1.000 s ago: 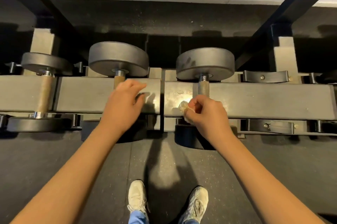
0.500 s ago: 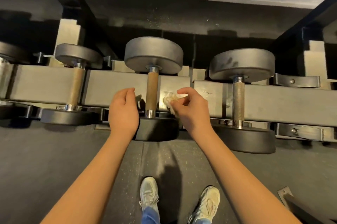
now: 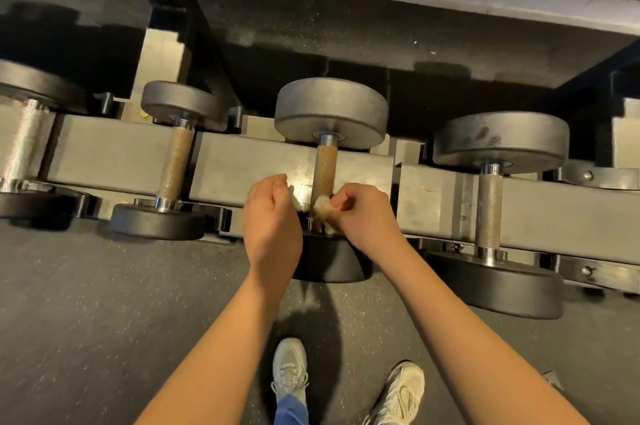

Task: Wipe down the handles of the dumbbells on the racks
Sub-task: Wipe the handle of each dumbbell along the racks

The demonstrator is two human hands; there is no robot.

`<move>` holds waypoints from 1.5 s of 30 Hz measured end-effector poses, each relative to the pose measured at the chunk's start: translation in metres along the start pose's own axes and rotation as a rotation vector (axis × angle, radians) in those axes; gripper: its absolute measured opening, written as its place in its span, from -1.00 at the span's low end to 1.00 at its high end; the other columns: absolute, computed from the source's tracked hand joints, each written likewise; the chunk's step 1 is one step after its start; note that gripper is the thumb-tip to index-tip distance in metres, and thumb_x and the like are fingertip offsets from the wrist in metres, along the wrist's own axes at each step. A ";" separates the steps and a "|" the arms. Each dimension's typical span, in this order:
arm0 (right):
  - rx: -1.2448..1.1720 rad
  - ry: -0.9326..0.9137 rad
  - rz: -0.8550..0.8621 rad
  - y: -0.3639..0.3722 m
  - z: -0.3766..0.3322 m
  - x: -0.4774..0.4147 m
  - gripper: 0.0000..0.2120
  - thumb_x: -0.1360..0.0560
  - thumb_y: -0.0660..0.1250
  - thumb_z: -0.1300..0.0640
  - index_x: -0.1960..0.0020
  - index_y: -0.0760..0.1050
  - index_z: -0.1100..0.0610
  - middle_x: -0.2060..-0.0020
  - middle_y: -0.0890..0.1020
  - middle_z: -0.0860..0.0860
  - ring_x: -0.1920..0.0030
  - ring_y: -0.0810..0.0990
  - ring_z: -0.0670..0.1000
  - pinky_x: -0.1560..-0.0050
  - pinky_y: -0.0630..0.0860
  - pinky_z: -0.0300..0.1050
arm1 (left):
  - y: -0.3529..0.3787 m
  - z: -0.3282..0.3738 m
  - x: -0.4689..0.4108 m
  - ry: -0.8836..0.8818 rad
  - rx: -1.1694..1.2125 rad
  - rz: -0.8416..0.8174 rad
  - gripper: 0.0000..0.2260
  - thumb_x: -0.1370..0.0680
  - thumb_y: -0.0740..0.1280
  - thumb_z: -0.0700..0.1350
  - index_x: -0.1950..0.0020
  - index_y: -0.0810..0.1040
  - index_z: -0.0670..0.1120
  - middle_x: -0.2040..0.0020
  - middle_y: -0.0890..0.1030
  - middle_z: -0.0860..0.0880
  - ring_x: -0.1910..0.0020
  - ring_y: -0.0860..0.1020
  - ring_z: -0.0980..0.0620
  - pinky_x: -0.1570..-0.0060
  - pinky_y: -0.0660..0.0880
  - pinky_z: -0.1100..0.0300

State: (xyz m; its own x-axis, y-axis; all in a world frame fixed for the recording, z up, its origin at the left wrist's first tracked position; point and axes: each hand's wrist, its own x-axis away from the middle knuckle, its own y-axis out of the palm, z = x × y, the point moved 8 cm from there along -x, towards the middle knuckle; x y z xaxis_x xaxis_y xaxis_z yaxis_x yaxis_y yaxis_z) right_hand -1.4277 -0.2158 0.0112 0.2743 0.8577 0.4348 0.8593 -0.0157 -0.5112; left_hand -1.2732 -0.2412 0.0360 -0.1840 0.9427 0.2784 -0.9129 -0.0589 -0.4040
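Dumbbell handle [image 3: 325,168] against cloth [image 3: 321,209] in fingers [image 3: 343,196] of right hand [image 3: 365,218]

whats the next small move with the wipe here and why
Probably slide the wipe up the handle toward the far head. The right hand pinches the wipe at the handle's near end, and the brownish length above it is bare. The left hand is beside the handle, holding nothing.
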 end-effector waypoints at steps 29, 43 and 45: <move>-0.150 -0.022 0.319 -0.019 -0.011 -0.032 -0.90 -0.50 0.31 0.20 0.13 0.57 0.19 0.31 0.52 -0.04 0.29 0.46 -0.11 0.25 0.42 -0.22 | -0.001 0.001 0.001 0.050 -0.066 0.006 -0.66 -0.60 0.13 -0.19 0.31 0.26 0.17 0.28 0.38 0.17 0.26 0.35 0.25 0.22 0.27 0.36; -0.291 -0.051 0.380 -0.021 -0.012 -0.037 -0.79 -0.49 0.35 0.24 0.30 0.54 0.29 0.41 0.52 0.04 0.35 0.46 -0.08 0.25 0.46 -0.21 | -0.001 0.001 0.004 -0.028 -0.053 -0.001 -0.69 -0.58 0.13 -0.19 0.30 0.29 0.15 0.25 0.40 0.16 0.24 0.38 0.22 0.21 0.29 0.34; -0.285 0.002 0.262 -0.014 -0.002 -0.027 -0.82 -0.49 0.38 0.20 0.25 0.58 0.26 0.35 0.57 0.08 0.30 0.52 -0.01 0.18 0.52 -0.06 | -0.001 0.000 0.004 -0.049 -0.047 0.003 -0.69 -0.57 0.12 -0.19 0.31 0.26 0.14 0.27 0.37 0.15 0.27 0.35 0.20 0.23 0.27 0.31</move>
State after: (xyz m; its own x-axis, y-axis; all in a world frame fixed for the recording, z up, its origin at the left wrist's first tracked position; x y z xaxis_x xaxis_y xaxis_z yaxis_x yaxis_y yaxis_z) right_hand -1.4462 -0.2399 0.0078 0.5008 0.8049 0.3182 0.8455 -0.3763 -0.3788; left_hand -1.2730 -0.2376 0.0372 -0.2048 0.9254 0.3189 -0.8946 -0.0448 -0.4445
